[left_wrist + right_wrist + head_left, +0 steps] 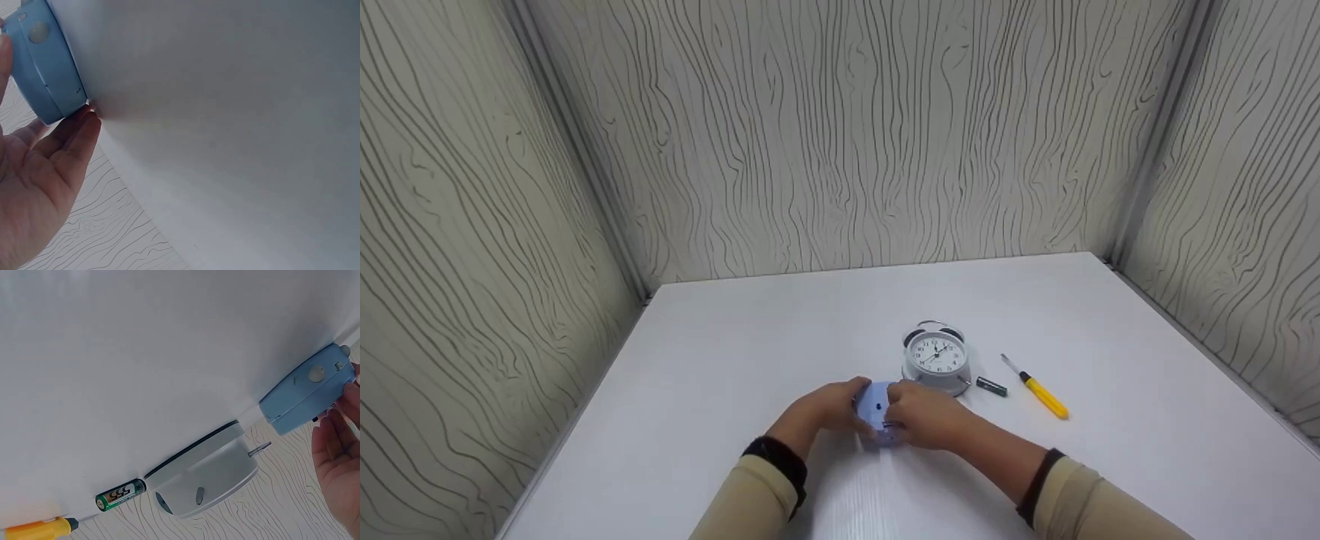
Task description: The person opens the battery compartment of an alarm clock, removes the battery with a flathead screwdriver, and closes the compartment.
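Note:
A small blue clock (874, 401) lies back up on the white table, with a black knob on its back and pale round buttons along one side. My left hand (834, 405) grips its left edge, thumb and fingers spread to either side of the case; in the left wrist view the fingertips reach under its rim. Against the right part of the back, the bent fingers and thumb of my right hand (928, 415) pinch. A small dark, shiny piece shows at those fingertips, mostly hidden; I cannot tell what it is.
Just behind my right hand is a white twin-bell alarm clock (936, 354), leaning back with its dial up. To its right lies a green battery (991, 386), then a yellow-handled screwdriver (1045, 395). Wood-patterned panels (840, 135) enclose the table's back and sides.

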The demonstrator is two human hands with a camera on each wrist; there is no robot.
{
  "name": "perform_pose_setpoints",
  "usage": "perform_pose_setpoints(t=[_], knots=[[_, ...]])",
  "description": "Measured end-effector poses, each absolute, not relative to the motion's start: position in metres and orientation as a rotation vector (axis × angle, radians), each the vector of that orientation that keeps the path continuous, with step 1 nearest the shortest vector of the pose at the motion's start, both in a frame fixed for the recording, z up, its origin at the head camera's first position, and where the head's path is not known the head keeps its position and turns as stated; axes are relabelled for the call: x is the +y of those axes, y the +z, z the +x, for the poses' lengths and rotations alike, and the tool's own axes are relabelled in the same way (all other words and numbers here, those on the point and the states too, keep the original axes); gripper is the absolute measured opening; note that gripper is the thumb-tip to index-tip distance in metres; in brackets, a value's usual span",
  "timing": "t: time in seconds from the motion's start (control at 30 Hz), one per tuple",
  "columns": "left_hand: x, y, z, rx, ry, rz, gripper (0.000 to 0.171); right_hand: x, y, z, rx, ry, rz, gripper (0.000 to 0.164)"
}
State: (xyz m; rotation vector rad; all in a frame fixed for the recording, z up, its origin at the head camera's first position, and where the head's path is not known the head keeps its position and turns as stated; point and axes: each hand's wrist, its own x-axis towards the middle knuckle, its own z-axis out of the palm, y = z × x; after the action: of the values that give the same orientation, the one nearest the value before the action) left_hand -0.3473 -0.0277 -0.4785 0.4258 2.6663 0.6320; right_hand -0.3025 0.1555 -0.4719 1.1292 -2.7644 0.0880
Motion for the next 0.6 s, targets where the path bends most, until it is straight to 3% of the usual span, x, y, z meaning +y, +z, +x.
perform_pose_setpoints(t=[0.2,0.27,0.6], knots=[[-0.028,-0.478,-0.348,2.688,0.58,0.511,0.089,0.158,-0.472,-0.309,-2.89,0.218,0.905,0.076],[-0.028,-0.478,-0.348,2.685,0.583,0.511,0.088,0.157,-0.473,-0.312,-2.928,0.185,0.875,0.086],[-0.029,-0.479,-0.348,2.666,0.637,0.465,0.09,0.144,-0.475,-0.326,-3.021,0.131,0.852,0.086]])
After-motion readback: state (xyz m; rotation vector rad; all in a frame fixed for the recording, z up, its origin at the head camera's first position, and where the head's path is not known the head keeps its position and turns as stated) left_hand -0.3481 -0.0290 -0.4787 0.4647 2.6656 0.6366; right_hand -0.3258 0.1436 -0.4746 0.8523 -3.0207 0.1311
